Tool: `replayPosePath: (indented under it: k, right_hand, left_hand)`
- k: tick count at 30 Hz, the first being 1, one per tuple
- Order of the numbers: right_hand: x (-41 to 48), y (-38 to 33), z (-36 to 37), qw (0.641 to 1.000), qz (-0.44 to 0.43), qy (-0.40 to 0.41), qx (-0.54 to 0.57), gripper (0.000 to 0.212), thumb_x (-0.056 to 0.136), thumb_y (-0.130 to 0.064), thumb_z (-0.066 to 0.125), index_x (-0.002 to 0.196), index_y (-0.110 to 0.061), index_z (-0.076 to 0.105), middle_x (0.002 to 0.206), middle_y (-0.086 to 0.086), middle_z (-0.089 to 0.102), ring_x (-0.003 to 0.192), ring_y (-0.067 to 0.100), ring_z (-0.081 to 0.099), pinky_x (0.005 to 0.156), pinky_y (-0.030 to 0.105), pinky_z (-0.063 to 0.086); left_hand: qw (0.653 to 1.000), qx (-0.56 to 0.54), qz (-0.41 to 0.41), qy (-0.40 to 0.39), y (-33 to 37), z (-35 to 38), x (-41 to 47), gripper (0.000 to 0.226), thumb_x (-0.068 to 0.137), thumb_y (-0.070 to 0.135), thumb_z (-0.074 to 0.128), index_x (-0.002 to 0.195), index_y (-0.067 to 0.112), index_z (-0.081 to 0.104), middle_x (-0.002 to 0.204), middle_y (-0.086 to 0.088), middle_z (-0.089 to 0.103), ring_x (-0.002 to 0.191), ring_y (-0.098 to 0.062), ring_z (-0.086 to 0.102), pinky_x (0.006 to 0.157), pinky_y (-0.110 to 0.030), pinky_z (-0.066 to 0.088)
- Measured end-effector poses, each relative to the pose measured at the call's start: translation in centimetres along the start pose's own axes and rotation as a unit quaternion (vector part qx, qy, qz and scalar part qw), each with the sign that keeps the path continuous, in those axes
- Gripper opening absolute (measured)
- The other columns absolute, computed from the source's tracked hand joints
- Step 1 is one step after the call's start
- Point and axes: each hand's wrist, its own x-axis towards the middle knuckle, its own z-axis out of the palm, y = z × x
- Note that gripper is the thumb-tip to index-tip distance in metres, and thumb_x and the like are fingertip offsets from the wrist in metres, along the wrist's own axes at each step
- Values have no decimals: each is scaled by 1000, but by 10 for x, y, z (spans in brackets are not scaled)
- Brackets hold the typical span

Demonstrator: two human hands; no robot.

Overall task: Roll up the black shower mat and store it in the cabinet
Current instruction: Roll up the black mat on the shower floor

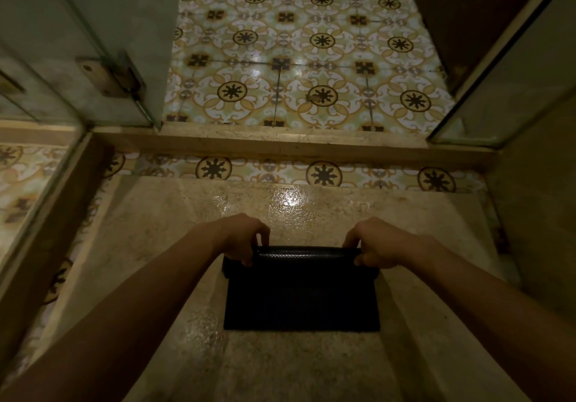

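Note:
The black shower mat lies on the beige stone shower floor below me. Its far edge is curled into a roll, while the near part still lies flat. My left hand grips the left end of the roll, fingers curled over it. My right hand grips the right end the same way. No cabinet is in view.
A raised stone threshold crosses ahead, with patterned floor tiles beyond it. A glass panel with a brass hinge stands at the left. Another glass panel stands at the right, with a dark wooden surface behind.

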Motion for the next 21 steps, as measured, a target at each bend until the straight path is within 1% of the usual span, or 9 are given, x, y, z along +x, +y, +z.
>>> replayPosePath:
  k: [2, 6, 10, 11, 13, 15, 17, 19, 21]
  right_hand:
    - [-2, -1, 5, 1000, 16, 10, 10, 36, 77, -24, 78, 110, -26, 65, 107, -1, 64, 83, 8, 52, 69, 23, 42]
    - [-5, -2, 14, 999, 31, 26, 23, 41, 66, -30, 85, 98, -29, 60, 107, -3, 61, 91, 13, 55, 71, 26, 48]
    - [-10, -8, 19, 1000, 9, -1, 3, 55, 64, -33, 85, 115, -28, 65, 106, -4, 65, 94, 12, 60, 73, 20, 45]
    - [-12, -9, 19, 1000, -4, -8, -9, 53, 66, -32, 82, 116, -28, 66, 105, -3, 66, 92, 11, 60, 69, 16, 43]
    - [-14, -9, 17, 1000, -16, -19, -6, 46, 72, -28, 76, 117, -27, 67, 103, -3, 67, 79, 5, 59, 57, 8, 37]
    - [-15, -8, 17, 1000, -13, -22, 10, 43, 76, -25, 73, 118, -26, 67, 101, -6, 65, 69, -1, 51, 55, 6, 33]
    - [-16, -10, 20, 1000, -5, -9, 15, 42, 75, -27, 76, 116, -26, 65, 101, -7, 58, 79, 1, 51, 61, 12, 36]
    - [-18, -12, 25, 1000, 6, 1, 12, 44, 71, -32, 81, 111, -27, 63, 109, -4, 57, 95, 11, 53, 71, 21, 42]
    - [-21, -12, 30, 1000, 7, 5, 20, 44, 68, -36, 83, 103, -29, 58, 107, -3, 57, 96, 14, 54, 72, 27, 45]
  left_hand:
    - [999, 37, -6, 8, 4, 2, 0, 57, 70, 16, 83, 120, 29, 58, 119, 5, 67, 92, -11, 57, 74, -27, 51]
    - [994, 112, 6, -4, 14, 4, 3, 60, 66, 22, 86, 120, 30, 59, 120, 2, 63, 105, -20, 58, 75, -29, 48]
    - [995, 88, 4, -46, 14, 3, 3, 49, 70, 18, 83, 113, 29, 64, 120, -3, 65, 103, -23, 63, 85, -39, 57]
    - [995, 87, 4, -41, 14, 5, 2, 48, 69, 18, 83, 111, 30, 63, 118, -3, 65, 102, -23, 63, 85, -39, 57]
    - [996, 90, 4, -24, 14, 8, 1, 49, 68, 20, 85, 110, 30, 62, 117, -2, 64, 102, -22, 61, 82, -35, 55]
    - [996, 93, 3, -14, 15, 10, 0, 50, 65, 22, 87, 108, 29, 63, 116, -3, 64, 102, -22, 60, 78, -31, 52]
    - [994, 107, 5, -10, 18, 11, 0, 53, 61, 24, 89, 107, 29, 62, 114, -3, 63, 102, -23, 59, 77, -31, 50]
    - [992, 122, 10, -15, 22, 13, -1, 57, 59, 25, 91, 108, 28, 62, 114, -3, 63, 104, -24, 58, 77, -32, 50]
    - [992, 124, 14, -21, 24, 19, -3, 60, 58, 23, 91, 110, 24, 62, 117, -4, 62, 104, -24, 58, 75, -30, 51]
